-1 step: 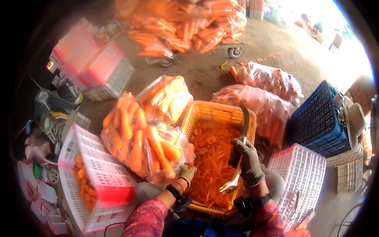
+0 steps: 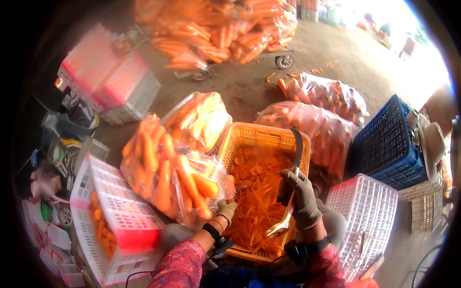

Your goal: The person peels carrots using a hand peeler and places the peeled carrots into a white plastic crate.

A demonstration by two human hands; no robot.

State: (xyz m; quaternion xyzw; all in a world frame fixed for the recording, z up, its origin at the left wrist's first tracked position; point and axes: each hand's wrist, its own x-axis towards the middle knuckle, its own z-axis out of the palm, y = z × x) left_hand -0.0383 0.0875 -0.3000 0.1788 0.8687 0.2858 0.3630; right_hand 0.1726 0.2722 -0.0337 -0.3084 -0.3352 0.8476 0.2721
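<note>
My right hand (image 2: 301,197), in a grey glove, is closed around two tools above the orange crate (image 2: 269,128). A sickle knife (image 2: 298,149) with a curved blade points up from it, and a peeler (image 2: 281,224) with a gold-coloured head hangs below. At the crate's left side, my gloved left hand (image 2: 226,211) is closed around a carrot (image 2: 229,186), its fingers partly hidden. This hand is right beside an open clear bag of peeled carrots (image 2: 165,173). Long carrot peelings (image 2: 259,206) heap up inside the crate.
Behind lie another bag of peeled carrots (image 2: 201,120) and two bags of carrots (image 2: 307,127). A wheeled cart (image 2: 269,55) bears more bags. White crates (image 2: 362,216) flank me, the left one (image 2: 127,206) holding carrot pieces. Blue crates (image 2: 391,144) stand at right.
The view has shifted very slightly. Both hands and what they hold look the same.
</note>
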